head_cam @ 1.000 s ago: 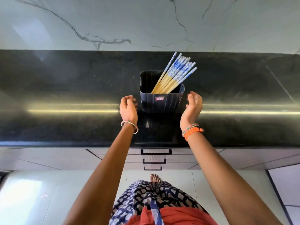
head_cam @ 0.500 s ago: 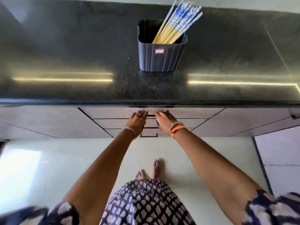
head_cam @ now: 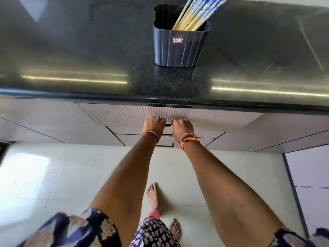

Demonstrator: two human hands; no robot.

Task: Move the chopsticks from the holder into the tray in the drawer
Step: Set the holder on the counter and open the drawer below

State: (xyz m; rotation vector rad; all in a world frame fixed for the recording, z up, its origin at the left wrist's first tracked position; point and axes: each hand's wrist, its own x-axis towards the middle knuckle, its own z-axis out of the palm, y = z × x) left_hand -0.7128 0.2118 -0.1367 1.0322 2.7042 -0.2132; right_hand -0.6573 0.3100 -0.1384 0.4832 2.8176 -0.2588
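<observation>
Progress: early. None moved; your top ribbed pale drawer front, just below the black speckled stone counter, looks shut or barely started.
Left hand: curled closed on the drawer's dark pull slot, at the counter's front edge.
Right hand: same, closed on that pull, just beside the left.
Holder: dark ribbed plastic tub upright on the counter, centre-back. Contents: whole bundle of yellow chopsticks w/ blue-white tops, leaning right.
Tray: not visible; presumably inside the drawer.
Left to do: open drawer, transfer all.
</observation>
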